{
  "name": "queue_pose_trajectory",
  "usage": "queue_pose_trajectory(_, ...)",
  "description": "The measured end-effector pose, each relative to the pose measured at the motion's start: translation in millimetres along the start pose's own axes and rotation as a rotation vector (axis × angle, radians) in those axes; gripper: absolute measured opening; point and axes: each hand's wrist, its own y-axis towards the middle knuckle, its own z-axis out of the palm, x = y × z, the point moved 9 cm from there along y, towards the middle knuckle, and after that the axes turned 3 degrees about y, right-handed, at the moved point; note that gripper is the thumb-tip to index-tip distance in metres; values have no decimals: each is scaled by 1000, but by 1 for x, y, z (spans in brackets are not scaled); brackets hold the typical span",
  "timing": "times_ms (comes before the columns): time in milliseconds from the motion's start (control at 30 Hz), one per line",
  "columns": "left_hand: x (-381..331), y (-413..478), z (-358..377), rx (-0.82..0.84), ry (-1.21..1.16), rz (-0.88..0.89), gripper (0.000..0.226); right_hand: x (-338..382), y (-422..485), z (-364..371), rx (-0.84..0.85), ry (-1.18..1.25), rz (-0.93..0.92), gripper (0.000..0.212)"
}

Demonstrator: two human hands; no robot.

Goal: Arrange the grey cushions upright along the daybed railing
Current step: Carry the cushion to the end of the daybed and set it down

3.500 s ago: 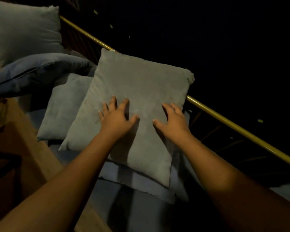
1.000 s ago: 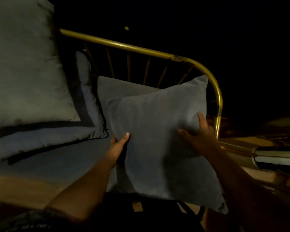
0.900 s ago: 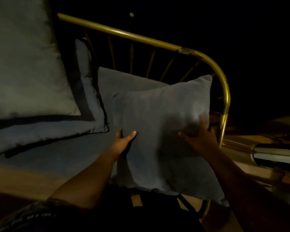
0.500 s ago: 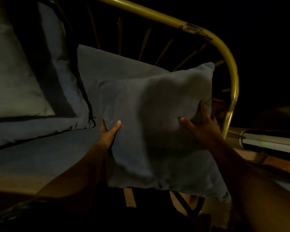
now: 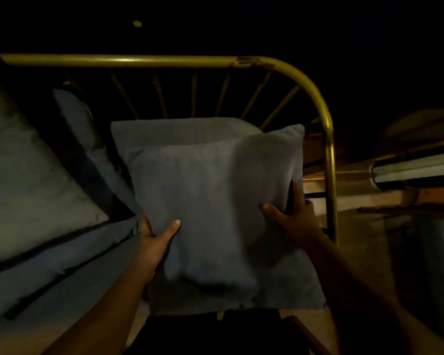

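Gripping soft, seemingly suede-like square cushion [image 5: 210,201]

We see the daybed [image 5: 69,285] filling the lower left and centre of the frame, its blue-grey cover dim. Its brass railing [image 5: 149,60] runs across the upper frame and curves down at right. At far left a large pale cushion [image 5: 23,180] lies over a dark-edged blue pillow [image 5: 62,262]. At centre a grey cushion [image 5: 180,133] stands against the railing's spindles.

Held grey cushion [image 5: 210,201]: motion-blurred, hiding rear cushion [image 5: 180,131] lower half; large pillow [image 5: 23,175] cropped at left edge.
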Motion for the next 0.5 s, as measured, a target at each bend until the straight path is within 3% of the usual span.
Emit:
queue_pose_trajectory(167,-9,-16,10,81,133,75,104,-24,3,-1,-5,141,24,112)
queue_pose_trajectory(333,-7,-9,56,176,223,98,87,-51,22,6,-7,156,104,101)
queue_pose_trajectory(433,7,-4,80,227,390,106,95,-53,24,24,43,38,-4,89)
queue_pose_trajectory(500,20,-2,80,143,480,18,107,-63,26,31,34,-22,9,91)
